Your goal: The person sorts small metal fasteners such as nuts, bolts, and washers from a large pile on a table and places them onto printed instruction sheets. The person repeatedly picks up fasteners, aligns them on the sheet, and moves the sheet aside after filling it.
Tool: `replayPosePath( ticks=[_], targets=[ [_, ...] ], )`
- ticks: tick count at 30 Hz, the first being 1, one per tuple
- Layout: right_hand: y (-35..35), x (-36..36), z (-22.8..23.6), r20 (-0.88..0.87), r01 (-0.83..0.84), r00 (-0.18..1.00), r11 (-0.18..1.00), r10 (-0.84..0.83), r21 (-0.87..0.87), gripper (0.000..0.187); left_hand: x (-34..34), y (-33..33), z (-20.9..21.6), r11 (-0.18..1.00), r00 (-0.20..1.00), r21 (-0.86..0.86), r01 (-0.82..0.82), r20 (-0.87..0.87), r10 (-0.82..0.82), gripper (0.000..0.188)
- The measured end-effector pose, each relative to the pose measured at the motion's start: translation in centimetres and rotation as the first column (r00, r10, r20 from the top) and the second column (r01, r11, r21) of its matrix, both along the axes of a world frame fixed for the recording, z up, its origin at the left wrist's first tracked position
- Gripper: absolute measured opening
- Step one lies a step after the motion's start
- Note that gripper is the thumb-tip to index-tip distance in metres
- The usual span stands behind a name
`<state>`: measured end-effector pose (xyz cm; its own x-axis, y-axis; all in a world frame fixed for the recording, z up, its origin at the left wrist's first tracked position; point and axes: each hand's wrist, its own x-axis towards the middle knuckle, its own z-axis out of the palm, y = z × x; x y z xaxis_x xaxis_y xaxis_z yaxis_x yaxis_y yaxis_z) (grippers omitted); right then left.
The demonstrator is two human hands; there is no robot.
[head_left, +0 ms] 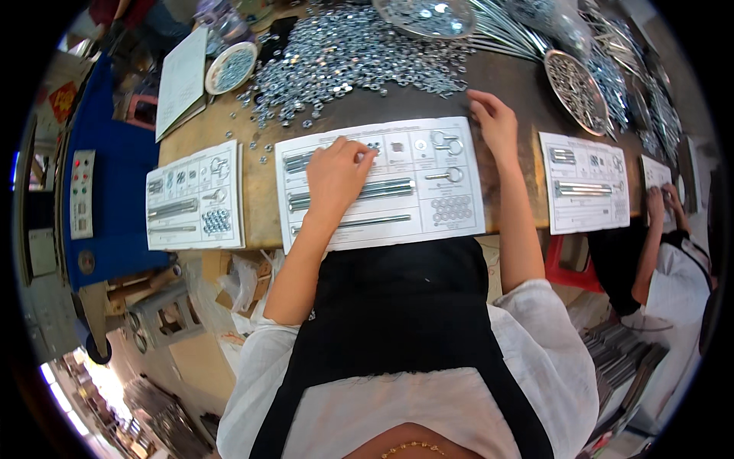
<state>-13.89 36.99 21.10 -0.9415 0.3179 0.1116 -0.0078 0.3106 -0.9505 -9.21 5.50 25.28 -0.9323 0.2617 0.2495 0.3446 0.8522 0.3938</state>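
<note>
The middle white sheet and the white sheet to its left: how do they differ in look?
The middle sheet looks larger than the left sheet. The left hand is over the middle sheet, while no hand is over the left sheet. At lower right, the middle sheet shows pale rings, the left sheet darker, bluish pieces. Both are white and gridded, and show long silvery rods.

A: What's off the worktop's (256, 206) left edge?
B: A blue panel (115, 183) bearing a pale control box (82, 203) with red and green lights (78, 164).
A: And below the near edge?
B: A grey stool (145, 315) by the left corner, tan floor (200, 367) beside it; a red plastic stool (555, 252) further right. White light (99, 386) glares beyond that corner, source unclear.
</note>
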Motion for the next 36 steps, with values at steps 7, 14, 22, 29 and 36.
replayPosePath(
  ticks=[7,14,22,29,36],
  targets=[
    [-3.2,-3.7,-0.7,-0.010,0.011,1.000,0.896,-0.007,0.444,0.019,-10.8,10.6,-3.1,0.974,0.973,0.025,0.227,-0.047,-0.225,0.018],
    [-3.0,-4.6,-0.5,0.067,-0.023,0.998,0.866,-0.012,0.499,0.013,-15.5,14.0,-5.3,0.936,0.979,-0.331,0.117,-0.118,-0.164,0.022],
    [-5.0,-1.2,2.6,0.046,0.001,0.999,0.998,0.002,-0.062,0.013,-14.4,11.9,-3.0,0.968,0.946,-0.054,0.245,0.234,-0.226,0.023],
    [-10.9,5.7,2.9,0.079,-0.240,0.970,0.943,0.228,0.231,0.014,-13.0,7.8,-2.1,0.948,0.899,0.253,0.195,0.341,-0.276,0.024],
    [-12.5,5.5,0.8,-0.071,-0.053,0.991,0.809,0.117,0.585,0.014,-6.9,2.9,-1.3,0.905,0.884,0.102,0.413,0.194,-0.425,0.035]
  ],
)
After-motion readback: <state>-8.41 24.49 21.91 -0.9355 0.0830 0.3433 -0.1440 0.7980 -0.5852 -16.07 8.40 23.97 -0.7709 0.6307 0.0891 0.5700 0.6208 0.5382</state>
